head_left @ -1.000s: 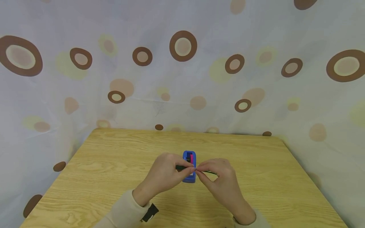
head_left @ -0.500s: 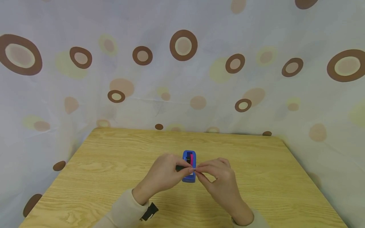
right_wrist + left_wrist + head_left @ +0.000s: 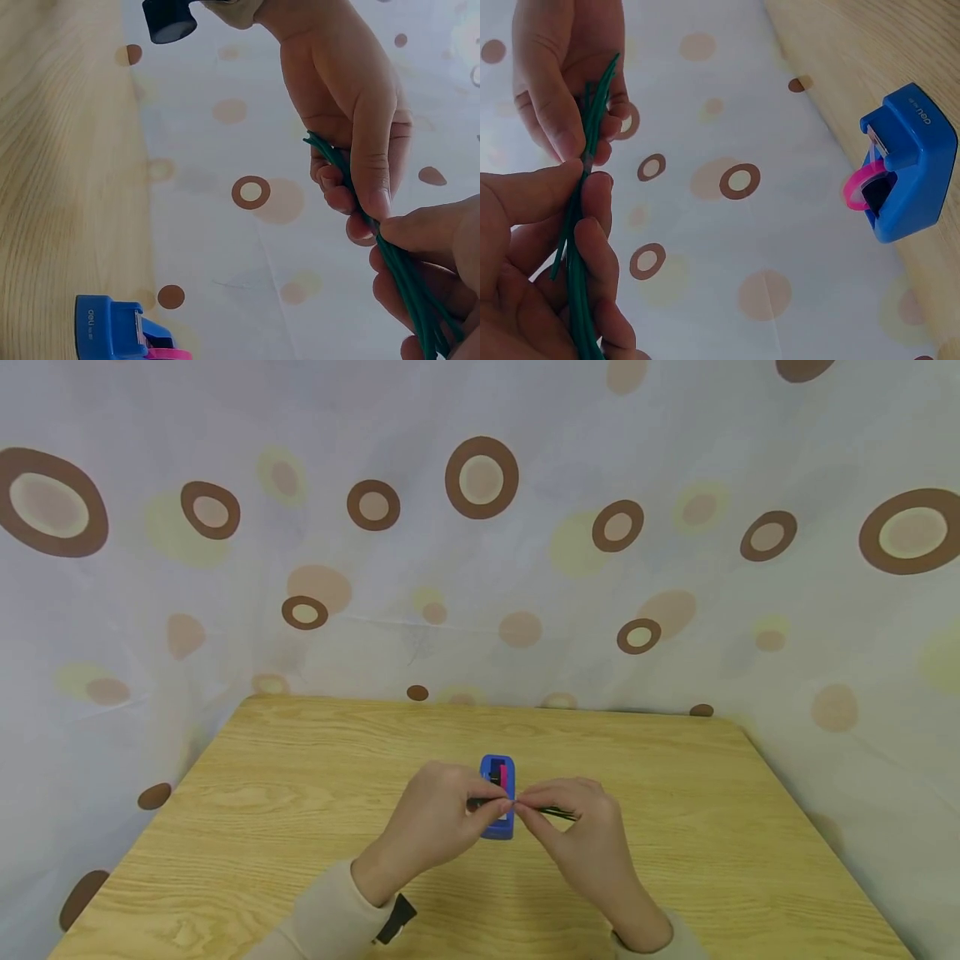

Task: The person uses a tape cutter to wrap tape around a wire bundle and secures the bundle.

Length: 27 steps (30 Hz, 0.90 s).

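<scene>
A bundle of thin green strands [image 3: 594,127] runs through both hands, held above the table. My left hand [image 3: 438,814] pinches it between thumb and fingers, with more of the bundle lying along its curled fingers in the left wrist view. Right beside it, my right hand [image 3: 581,827] pinches the same bundle, thumb tip close to the left thumb tip. A small shiny patch [image 3: 588,160] shows on the strands between the two thumbs. Free strand ends [image 3: 311,139] stick out past the hand at the top of the right wrist view.
Behind the hands, a blue tape dispenser [image 3: 497,832] with a pink roll [image 3: 861,187] stands on the wooden table [image 3: 337,752]. A dotted cloth [image 3: 525,585] hangs around the table's back and sides. A black wrist-worn device [image 3: 395,918] shows at the left sleeve.
My right fingers shift at the pinch point: strand ends beside them, out of sight half a second ago, show again as several spread ends. The left hand stays nearly in place.
</scene>
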Each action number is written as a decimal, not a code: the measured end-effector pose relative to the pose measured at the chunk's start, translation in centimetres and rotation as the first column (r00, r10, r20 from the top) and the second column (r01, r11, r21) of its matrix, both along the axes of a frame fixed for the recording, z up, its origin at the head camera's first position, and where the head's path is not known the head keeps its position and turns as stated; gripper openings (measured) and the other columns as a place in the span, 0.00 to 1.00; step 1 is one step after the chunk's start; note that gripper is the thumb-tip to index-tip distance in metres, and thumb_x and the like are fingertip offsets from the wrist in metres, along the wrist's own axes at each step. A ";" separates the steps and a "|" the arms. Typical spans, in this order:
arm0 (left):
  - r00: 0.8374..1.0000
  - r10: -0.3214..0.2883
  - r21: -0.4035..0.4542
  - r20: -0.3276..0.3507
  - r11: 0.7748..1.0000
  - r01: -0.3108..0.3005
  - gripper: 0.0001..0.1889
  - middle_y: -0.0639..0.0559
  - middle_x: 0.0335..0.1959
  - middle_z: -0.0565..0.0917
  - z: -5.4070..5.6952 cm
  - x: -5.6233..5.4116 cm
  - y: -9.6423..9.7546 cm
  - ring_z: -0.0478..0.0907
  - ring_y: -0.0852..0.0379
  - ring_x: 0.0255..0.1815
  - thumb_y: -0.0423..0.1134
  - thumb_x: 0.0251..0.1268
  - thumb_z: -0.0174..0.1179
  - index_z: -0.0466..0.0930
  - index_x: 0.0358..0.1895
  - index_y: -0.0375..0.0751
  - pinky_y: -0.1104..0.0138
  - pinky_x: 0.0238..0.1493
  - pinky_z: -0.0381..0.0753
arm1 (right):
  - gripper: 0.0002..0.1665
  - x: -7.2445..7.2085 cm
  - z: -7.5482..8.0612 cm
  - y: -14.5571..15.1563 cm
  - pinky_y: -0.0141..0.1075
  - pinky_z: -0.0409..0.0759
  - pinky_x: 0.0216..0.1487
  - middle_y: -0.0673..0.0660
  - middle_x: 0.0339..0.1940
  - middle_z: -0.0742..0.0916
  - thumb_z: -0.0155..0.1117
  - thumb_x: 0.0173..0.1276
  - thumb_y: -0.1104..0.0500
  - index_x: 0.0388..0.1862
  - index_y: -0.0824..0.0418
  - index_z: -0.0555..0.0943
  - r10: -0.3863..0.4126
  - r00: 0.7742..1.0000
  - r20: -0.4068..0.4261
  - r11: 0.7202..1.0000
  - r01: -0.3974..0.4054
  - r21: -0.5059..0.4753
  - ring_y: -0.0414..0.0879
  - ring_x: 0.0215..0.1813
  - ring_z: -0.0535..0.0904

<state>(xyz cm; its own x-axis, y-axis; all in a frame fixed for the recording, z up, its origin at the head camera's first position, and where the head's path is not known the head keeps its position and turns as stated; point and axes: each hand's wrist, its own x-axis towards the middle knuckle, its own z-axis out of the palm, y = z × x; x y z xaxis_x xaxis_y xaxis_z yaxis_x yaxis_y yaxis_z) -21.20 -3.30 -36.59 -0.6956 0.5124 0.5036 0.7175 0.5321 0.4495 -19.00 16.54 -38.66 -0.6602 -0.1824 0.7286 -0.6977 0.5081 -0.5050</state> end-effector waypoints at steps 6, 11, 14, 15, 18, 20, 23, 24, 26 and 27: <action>0.971 0.020 -0.054 -0.240 0.998 -0.034 0.05 0.63 0.24 0.85 -0.3 0.0 0.1 0.77 0.69 0.22 0.44 0.61 0.70 0.91 0.30 0.50 0.69 0.32 0.73 | 0.07 0.2 0.5 0.1 0.33 0.83 0.39 0.44 0.34 0.89 0.76 0.58 0.67 0.32 0.56 0.89 0.086 0.986 0.145 0.994 -0.075 -0.081 0.40 0.36 0.85; 0.940 0.017 -0.080 -0.342 0.996 -0.048 0.04 0.65 0.23 0.84 -0.4 0.0 0.1 0.78 0.67 0.24 0.45 0.60 0.71 0.90 0.29 0.53 0.64 0.36 0.74 | 0.02 0.3 1.0 0.5 0.36 0.84 0.38 0.45 0.34 0.89 0.74 0.61 0.61 0.33 0.54 0.89 0.126 0.930 0.346 0.986 -0.078 -0.148 0.42 0.38 0.86; 0.936 0.013 -0.086 -0.351 0.995 -0.046 0.04 0.65 0.23 0.83 -0.5 0.0 0.1 0.77 0.67 0.25 0.46 0.60 0.71 0.90 0.29 0.53 0.64 0.37 0.73 | 0.02 0.3 1.2 0.6 0.36 0.84 0.39 0.46 0.34 0.89 0.74 0.63 0.58 0.34 0.54 0.89 0.125 0.878 0.462 0.986 -0.058 -0.157 0.43 0.38 0.86; 0.936 0.012 -0.086 -0.352 0.995 -0.045 0.04 0.65 0.23 0.83 -0.5 0.1 0.1 0.77 0.67 0.25 0.46 0.60 0.71 0.90 0.29 0.53 0.64 0.37 0.73 | 0.03 0.2 1.2 0.7 0.36 0.83 0.40 0.47 0.34 0.89 0.73 0.63 0.57 0.34 0.54 0.89 0.122 0.862 0.492 0.987 -0.051 -0.155 0.44 0.38 0.86; 0.939 0.008 -0.080 -0.344 0.996 -0.038 0.04 0.65 0.24 0.83 -0.5 0.1 0.1 0.77 0.66 0.25 0.46 0.60 0.71 0.90 0.29 0.53 0.64 0.37 0.73 | 0.05 0.2 1.3 0.8 0.35 0.83 0.42 0.47 0.34 0.89 0.72 0.65 0.54 0.35 0.54 0.88 0.114 0.830 0.546 0.990 -0.046 -0.136 0.46 0.39 0.86; 0.944 0.005 -0.071 -0.331 0.997 -0.030 0.04 0.65 0.23 0.83 -0.5 0.0 0.1 0.77 0.66 0.24 0.45 0.60 0.71 0.90 0.30 0.53 0.64 0.37 0.72 | 0.06 0.2 1.3 0.8 0.35 0.82 0.42 0.47 0.34 0.89 0.72 0.65 0.54 0.35 0.54 0.88 0.111 0.822 0.558 0.991 -0.046 -0.128 0.46 0.40 0.85; 0.954 0.004 -0.055 -0.299 0.998 -0.021 0.03 0.65 0.23 0.83 -0.6 0.0 0.1 0.76 0.67 0.23 0.45 0.60 0.71 0.91 0.30 0.53 0.65 0.37 0.72 | 0.05 0.2 1.2 0.8 0.35 0.82 0.42 0.47 0.34 0.88 0.72 0.65 0.55 0.35 0.55 0.88 0.115 0.828 0.549 0.990 -0.053 -0.127 0.46 0.40 0.85; 0.959 0.005 -0.048 -0.284 0.999 -0.019 0.03 0.66 0.23 0.83 -0.6 -0.1 0.1 0.76 0.67 0.23 0.45 0.60 0.71 0.91 0.31 0.53 0.65 0.36 0.71 | 0.04 0.1 1.2 0.8 0.35 0.83 0.42 0.47 0.34 0.88 0.72 0.65 0.55 0.35 0.55 0.88 0.115 0.834 0.539 0.991 -0.055 -0.126 0.46 0.40 0.85; 0.968 0.010 -0.036 -0.252 0.999 -0.020 0.03 0.66 0.24 0.83 -0.7 -0.1 0.1 0.76 0.68 0.24 0.45 0.60 0.71 0.91 0.32 0.54 0.66 0.36 0.71 | 0.04 0.1 1.0 0.7 0.34 0.83 0.42 0.47 0.34 0.88 0.73 0.64 0.57 0.34 0.56 0.88 0.115 0.854 0.508 0.991 -0.061 -0.122 0.45 0.39 0.86; 0.971 0.015 -0.033 -0.238 0.999 -0.023 0.03 0.67 0.24 0.83 -0.7 -0.1 0.1 0.75 0.69 0.24 0.46 0.60 0.71 0.91 0.32 0.54 0.66 0.35 0.70 | 0.03 0.1 1.0 0.7 0.34 0.83 0.41 0.46 0.34 0.88 0.73 0.64 0.57 0.34 0.56 0.88 0.118 0.865 0.488 0.990 -0.067 -0.120 0.45 0.39 0.86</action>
<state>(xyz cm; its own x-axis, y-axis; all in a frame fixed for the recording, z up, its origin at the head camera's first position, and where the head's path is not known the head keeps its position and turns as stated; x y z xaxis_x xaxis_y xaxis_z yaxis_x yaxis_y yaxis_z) -21.28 -3.17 -37.28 -0.5680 0.5209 0.6373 0.7910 0.5593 0.2479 -18.91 17.26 -37.71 -0.9211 -0.2068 0.3298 -0.3865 0.3850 -0.8381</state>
